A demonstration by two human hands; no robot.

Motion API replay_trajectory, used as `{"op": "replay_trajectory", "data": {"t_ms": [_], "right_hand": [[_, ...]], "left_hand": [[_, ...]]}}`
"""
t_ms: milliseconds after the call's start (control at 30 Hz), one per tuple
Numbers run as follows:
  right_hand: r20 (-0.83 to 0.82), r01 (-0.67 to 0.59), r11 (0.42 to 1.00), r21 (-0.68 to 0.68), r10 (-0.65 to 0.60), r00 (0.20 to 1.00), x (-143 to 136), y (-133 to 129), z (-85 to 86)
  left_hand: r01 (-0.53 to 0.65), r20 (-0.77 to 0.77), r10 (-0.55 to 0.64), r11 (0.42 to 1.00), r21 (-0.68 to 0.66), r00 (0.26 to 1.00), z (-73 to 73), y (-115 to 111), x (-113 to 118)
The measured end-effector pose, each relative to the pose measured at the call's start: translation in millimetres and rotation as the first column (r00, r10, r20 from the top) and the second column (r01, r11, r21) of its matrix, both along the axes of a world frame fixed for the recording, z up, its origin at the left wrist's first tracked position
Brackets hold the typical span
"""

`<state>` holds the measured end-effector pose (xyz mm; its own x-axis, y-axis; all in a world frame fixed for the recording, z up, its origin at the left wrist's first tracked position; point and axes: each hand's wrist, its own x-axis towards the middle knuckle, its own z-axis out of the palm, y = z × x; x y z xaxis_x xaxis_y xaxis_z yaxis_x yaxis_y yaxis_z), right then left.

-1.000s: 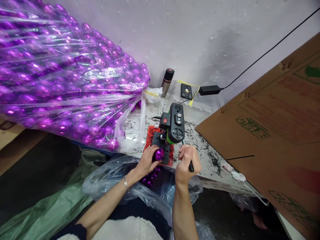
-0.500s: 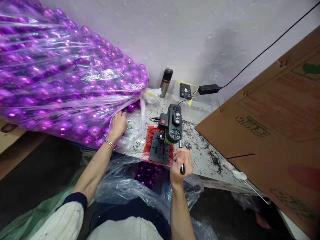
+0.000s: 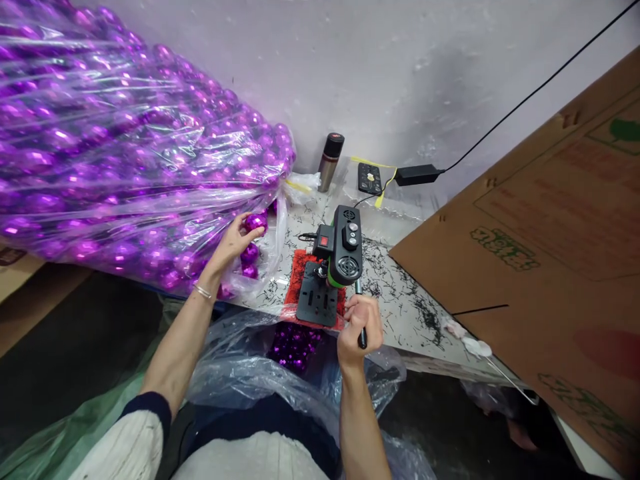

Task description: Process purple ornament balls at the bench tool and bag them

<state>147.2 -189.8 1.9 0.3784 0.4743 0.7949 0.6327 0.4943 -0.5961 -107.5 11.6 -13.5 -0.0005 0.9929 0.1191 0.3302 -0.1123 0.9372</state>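
Note:
My left hand (image 3: 235, 239) is closed around a shiny purple ball (image 3: 256, 222) at the mouth of a large clear plastic bag (image 3: 165, 140) full of such balls. Just below it, a few loose purple balls (image 3: 249, 253) lie in the bag's opening. My right hand (image 3: 361, 327) grips the black-tipped lever (image 3: 363, 339) of a small black bench press (image 3: 349, 245) with a red switch. Its flat slotted base plate (image 3: 317, 295) rests on a red mat (image 3: 295, 283). Nothing shows on the plate.
Behind the press stand a dark flask (image 3: 331, 163), a phone (image 3: 369, 178) and a power adapter (image 3: 417, 175). A big cardboard box (image 3: 525, 247) fills the right side. Black scraps litter the white table (image 3: 390, 320). More purple balls (image 3: 295, 347) sit below the table edge among plastic.
My left hand has taken hold of a purple ball and turned, showing the ball between thumb and fingers. My right hand stays on the lever; the view has shifted slightly.

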Motion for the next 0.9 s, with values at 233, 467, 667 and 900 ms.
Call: {"op": "replay_trajectory", "data": {"t_ms": [233, 467, 667, 900], "right_hand": [[-0.086, 0.017, 0.999, -0.043, -0.02, 0.996, -2, 3, 25.7], [-0.103, 0.0, 0.998, -0.062, -0.006, 0.995, -2, 4, 40.2], [-0.082, -0.01, 0.998, -0.066, 0.004, 0.997, -1, 2, 34.5], [-0.068, -0.017, 0.998, -0.068, 0.013, 0.998, 1, 0, 30.8]], "left_hand": [[0.259, 0.61, -0.077, 0.941, -0.216, 0.789, 1.6, -73, 28], [0.273, 0.691, 0.021, 0.909, -0.314, 0.723, -46.8, -137, 91], [0.205, 0.32, -0.154, 0.97, -0.131, 0.935, -81.3, -146, 120], [0.243, -0.149, -0.22, 0.958, 0.154, 0.964, -86.4, -137, 126]]}}
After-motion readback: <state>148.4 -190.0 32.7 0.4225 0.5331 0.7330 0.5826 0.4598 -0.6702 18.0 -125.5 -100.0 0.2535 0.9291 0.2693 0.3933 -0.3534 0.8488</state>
